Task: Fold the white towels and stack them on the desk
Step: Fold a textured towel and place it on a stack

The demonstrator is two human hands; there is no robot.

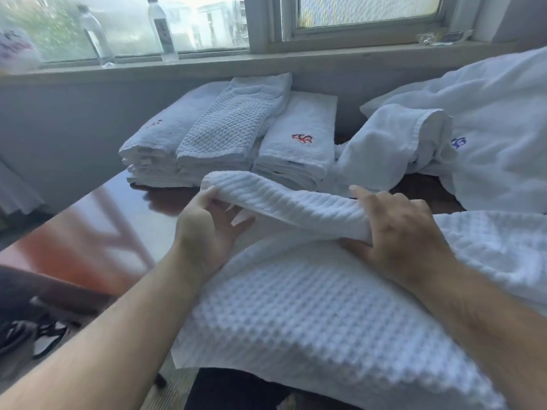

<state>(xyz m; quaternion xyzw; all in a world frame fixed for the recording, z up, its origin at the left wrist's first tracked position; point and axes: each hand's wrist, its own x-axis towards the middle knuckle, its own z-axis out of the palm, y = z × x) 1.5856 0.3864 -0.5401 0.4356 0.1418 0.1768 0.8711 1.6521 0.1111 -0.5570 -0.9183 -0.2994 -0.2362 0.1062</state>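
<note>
A white waffle-weave towel [310, 306] lies across the near edge of the dark wooden desk [124, 214] and hangs toward me. Its far edge is lifted into a fold. My left hand [207, 229] pinches the left end of that fold between thumb and fingers. My right hand [396, 226] grips the fold's right end, fingers curled over it. Folded white towels [233, 134] sit in stacks at the back of the desk, one with a red emblem [302, 139].
A loose heap of white towels [473, 125] with a blue emblem fills the right side of the desk. Two clear bottles [161, 28] stand on the window sill behind. A dark bag with straps [26, 335] lies low on the left.
</note>
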